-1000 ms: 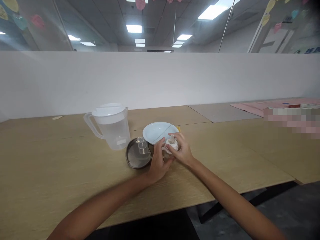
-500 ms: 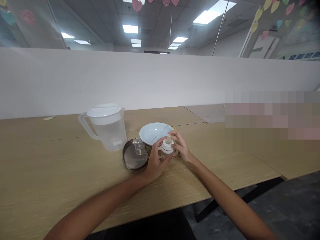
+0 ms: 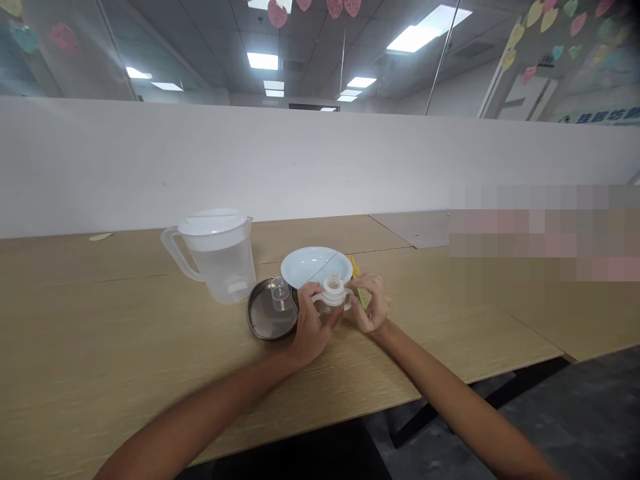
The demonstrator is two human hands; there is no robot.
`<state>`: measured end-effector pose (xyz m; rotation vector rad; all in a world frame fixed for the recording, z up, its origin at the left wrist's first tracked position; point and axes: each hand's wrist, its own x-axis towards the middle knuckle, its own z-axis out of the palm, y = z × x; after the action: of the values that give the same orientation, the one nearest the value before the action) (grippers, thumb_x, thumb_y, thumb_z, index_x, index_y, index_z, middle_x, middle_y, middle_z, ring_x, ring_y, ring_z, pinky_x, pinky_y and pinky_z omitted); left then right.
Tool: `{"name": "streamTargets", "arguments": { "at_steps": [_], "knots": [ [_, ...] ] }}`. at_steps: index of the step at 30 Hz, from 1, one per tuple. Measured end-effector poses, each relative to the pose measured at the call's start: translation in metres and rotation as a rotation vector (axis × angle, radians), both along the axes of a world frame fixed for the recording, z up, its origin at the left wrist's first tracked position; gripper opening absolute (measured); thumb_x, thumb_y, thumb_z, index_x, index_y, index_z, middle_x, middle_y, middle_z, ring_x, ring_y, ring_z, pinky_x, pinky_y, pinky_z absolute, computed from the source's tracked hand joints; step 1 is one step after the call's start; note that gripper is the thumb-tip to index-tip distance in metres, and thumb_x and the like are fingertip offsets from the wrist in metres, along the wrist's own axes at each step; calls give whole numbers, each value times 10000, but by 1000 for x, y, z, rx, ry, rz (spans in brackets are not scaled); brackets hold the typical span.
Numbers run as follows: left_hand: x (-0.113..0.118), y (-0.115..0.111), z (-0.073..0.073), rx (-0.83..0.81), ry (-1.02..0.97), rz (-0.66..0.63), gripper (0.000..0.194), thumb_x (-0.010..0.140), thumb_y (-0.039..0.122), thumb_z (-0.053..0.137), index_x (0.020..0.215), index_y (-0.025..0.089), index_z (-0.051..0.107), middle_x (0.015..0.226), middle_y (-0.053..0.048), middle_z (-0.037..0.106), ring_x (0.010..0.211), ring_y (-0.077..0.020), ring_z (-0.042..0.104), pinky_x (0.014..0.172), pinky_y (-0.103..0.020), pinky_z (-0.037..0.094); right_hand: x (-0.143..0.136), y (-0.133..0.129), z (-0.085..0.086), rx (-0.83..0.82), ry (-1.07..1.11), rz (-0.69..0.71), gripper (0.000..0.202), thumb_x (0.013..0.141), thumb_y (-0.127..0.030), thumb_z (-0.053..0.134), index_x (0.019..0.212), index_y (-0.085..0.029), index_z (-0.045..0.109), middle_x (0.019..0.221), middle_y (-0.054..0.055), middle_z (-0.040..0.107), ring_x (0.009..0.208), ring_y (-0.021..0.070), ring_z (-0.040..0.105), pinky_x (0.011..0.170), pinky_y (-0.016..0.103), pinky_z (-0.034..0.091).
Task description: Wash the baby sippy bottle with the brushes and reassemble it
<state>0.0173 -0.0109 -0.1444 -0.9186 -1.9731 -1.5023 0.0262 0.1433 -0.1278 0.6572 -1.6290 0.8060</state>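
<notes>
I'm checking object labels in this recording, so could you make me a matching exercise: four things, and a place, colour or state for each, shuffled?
Things:
1. Pitcher
2. Bowl
3. Clear cup-shaped piece
4. Bottle with a teat

Descriptions:
A. Inside the metal dish
B. In the left hand, white collar on top
C. Leftmost of the four
D. Pale blue, behind the hands

Pairs: 1-C, 2-D, 3-A, 4-B
</notes>
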Motion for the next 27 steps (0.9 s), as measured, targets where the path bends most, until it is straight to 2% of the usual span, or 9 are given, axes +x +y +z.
{"name": "streamTargets", "arguments": {
  "at_steps": [2,4,6,9,14,16,20,23,27],
  "knots": [
    [0,0,-1,-4,-21,-18,478,786,311,609,1153,227,315,1149,-97,391,1088,-227,433,912,-406,421,-2,0,-2,-72,-193,58,337,844,-268,460,1172,-190,457,1066,103,585,1002,246,540,869,445,425],
    [-1,0,-2,5,-41,-20,516,783,322,614,1186,219,308,1164,-100,387,1085,-228,443,896,-380,426,-4,0,-5,-76,-332,107,361,876,-326,433,1204,-177,429,1136,119,558,1086,252,505,943,453,386],
    [-2,0,-3,25,-76,-24,556,775,338,624,1209,220,297,1194,-108,374,1096,-231,447,877,-362,436,-5,2,-8,-80,-348,117,330,876,-362,441,1152,-181,463,1094,117,576,1067,256,517,964,458,365],
    [-3,1,-4,34,-145,-68,598,763,334,634,1227,235,269,1227,-116,372,1099,-228,465,871,-362,448,-8,4,-10,-189,-335,177,270,866,-365,474,1082,-204,469,983,89,603,972,240,555,933,441,384],
    [-2,3,0,66,-146,-99,635,716,231,657,1225,242,278,1226,-105,415,1121,-228,464,915,-369,441,-16,7,-7,-264,-609,479,341,823,-404,542,1100,-217,477,1125,82,548,1086,240,489,946,395,375],
    [-1,2,2,67,-126,-92,655,700,201,657,1236,234,282,1235,-108,424,1140,-233,453,935,-373,431,-18,7,-7,-261,-709,538,368,811,-416,562,1118,-222,499,1113,76,551,1073,237,494,929,380,385],
    [-1,0,4,40,-116,-95,683,688,199,658,1258,222,282,1262,-114,422,1165,-250,439,939,-380,428,-19,8,-5,-210,-738,504,452,784,-441,599,1170,-223,511,1129,76,528,1087,234,468,966,383,346],
    [-1,0,4,33,-123,-108,681,694,194,652,1261,228,276,1250,-114,429,1139,-241,457,938,-386,429,-17,6,-2,-107,-722,450,415,797,-476,565,1110,-204,552,1108,82,505,1091,236,446,974,399,333],
    [0,1,5,16,-156,-66,679,705,211,647,1268,234,267,1223,-118,420,1050,-220,503,870,-373,464,-15,-1,-2,-63,-691,286,360,801,-481,557,1014,-193,524,988,73,501,972,223,477,886,400,384]
  ]
}}
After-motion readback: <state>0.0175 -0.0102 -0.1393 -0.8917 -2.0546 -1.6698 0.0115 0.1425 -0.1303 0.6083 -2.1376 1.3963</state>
